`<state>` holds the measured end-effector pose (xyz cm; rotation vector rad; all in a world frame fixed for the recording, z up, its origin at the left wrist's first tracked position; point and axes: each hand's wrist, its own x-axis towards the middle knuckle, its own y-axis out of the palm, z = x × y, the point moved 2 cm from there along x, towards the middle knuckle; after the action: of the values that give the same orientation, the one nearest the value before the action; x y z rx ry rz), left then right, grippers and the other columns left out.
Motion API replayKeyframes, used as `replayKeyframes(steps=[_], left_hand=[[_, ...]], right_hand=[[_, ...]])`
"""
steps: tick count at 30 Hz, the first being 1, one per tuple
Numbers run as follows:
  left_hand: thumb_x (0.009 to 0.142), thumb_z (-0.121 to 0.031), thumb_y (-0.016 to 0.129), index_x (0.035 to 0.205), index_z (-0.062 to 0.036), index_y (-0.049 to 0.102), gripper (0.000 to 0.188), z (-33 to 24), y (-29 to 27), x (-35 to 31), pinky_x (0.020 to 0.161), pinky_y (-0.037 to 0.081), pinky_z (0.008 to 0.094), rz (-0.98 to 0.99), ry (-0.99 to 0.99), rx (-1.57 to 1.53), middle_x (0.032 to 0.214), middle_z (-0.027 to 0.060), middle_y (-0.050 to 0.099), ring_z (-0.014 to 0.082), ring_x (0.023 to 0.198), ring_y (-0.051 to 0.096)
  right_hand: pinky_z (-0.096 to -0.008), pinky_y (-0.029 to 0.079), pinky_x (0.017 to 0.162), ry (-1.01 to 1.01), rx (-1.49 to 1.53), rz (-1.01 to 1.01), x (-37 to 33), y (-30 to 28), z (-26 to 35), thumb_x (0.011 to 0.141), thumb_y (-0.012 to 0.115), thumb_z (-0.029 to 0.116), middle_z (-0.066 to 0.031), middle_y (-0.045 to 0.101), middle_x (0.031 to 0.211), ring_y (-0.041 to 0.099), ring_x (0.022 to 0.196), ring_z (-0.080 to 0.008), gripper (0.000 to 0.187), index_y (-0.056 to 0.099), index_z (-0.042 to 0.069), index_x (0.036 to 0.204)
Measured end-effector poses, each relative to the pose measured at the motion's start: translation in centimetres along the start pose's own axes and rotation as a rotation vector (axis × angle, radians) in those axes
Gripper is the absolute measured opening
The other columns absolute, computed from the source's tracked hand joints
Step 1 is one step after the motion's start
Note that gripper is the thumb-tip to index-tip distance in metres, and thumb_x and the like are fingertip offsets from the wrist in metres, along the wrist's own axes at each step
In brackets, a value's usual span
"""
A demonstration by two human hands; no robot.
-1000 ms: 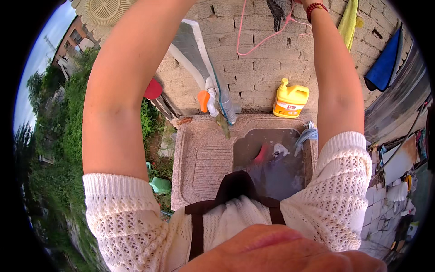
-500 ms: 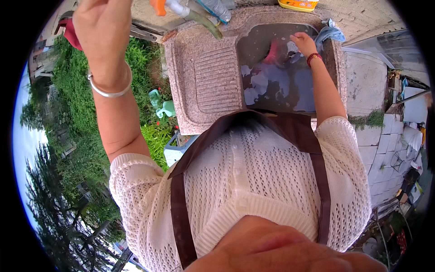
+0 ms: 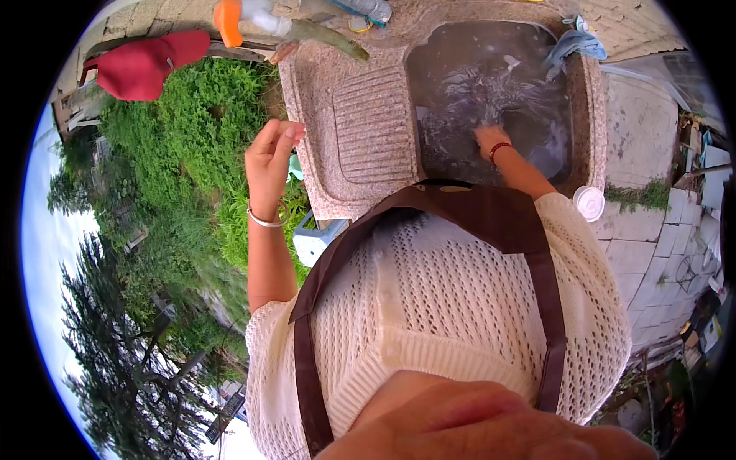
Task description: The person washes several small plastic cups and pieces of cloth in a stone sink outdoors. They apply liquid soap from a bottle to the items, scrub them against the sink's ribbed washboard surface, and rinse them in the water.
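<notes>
Head view, outward from the hands.
Right grip [image 3: 489,141]: fingers lowered into cloudy water [image 3: 529,103], wrist above the surface; whether narrow, wide or holding something below, cannot tell.
Left grip [image 3: 267,165]: raised, fingers loosely bent, thumb near them, nothing seen held; fingertips by the sink's left rim, contact unclear.
Water: in the right-hand basin of a speckled sink [image 3: 598,130], rippled ahead of the right grip; one small pale patch, kind unclear.
Ribbed washboard [image 3: 373,126]: part of the sink, left of the basin.
Blue cloth [image 3: 576,47]: draped over the basin's far right corner.
Orange handle [image 3: 228,23] and red cloth item [image 3: 142,69]: far left.
Handling, by judgement: murky water hides what lies beneath; feel slowly with the fingertips, move low to limit splashing, and drain anything lifted over the basin.
</notes>
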<state>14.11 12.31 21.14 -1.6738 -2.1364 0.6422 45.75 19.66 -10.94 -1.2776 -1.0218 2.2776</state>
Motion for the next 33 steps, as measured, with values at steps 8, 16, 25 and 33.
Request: replayKeyframes(steps=[8,16,25,33], left_hand=[[0.087,-0.014,0.054,0.083,-0.0022,0.057,0.013,6.8,3.3,-2.0,0.062,0.043,0.0215,0.235,-0.184,-0.048,0.077,0.0017,0.060,0.0073,0.070,0.055],[0.081,-0.033,0.060,0.095,-0.0031,0.056,0.033,14.6,8.2,-3.9,0.058,0.046,0.0260,0.388,-0.477,-0.107,0.075,0.0019,0.056,0.0110,0.072,0.054],[0.083,-0.046,0.051,0.126,-0.0055,0.039,0.060,10.6,16.2,-1.5,0.091,0.042,0.0421,0.272,-0.795,-1.135,0.123,0.0170,0.046,0.0274,0.114,0.046],[0.078,-0.022,0.060,0.089,-0.0028,0.061,0.023,20.8,12.4,3.4,0.066,0.050,0.0355,0.012,-0.584,-0.994,0.094,0.0118,0.062,0.0223,0.081,0.061]], right_hand=[[-0.0379,0.041,0.088,0.451,0.065,0.151,-0.5,5.6,-7.9,0.079,0.052,0.024,-0.0160,0.052,0.119,0.051,0.107,-0.0298,0.037,0.059,0.002,0.108],[-0.0318,0.046,0.072,0.128,1.390,-0.105,-3.3,-7.2,1.9,0.076,0.062,0.030,-0.0115,0.064,0.086,0.060,0.082,-0.0194,0.037,0.064,-0.003,0.092],[-0.0377,0.047,0.083,-0.588,2.244,0.170,-7.8,-16.1,14.0,0.084,0.053,0.023,-0.0154,0.059,0.105,0.057,0.096,-0.0250,0.035,0.054,-0.004,0.106],[-0.0309,0.042,0.085,-0.111,1.561,-0.294,4.6,-9.9,13.9,0.082,0.057,0.018,-0.0141,0.057,0.108,0.054,0.099,-0.0212,0.037,0.052,-0.006,0.111]])
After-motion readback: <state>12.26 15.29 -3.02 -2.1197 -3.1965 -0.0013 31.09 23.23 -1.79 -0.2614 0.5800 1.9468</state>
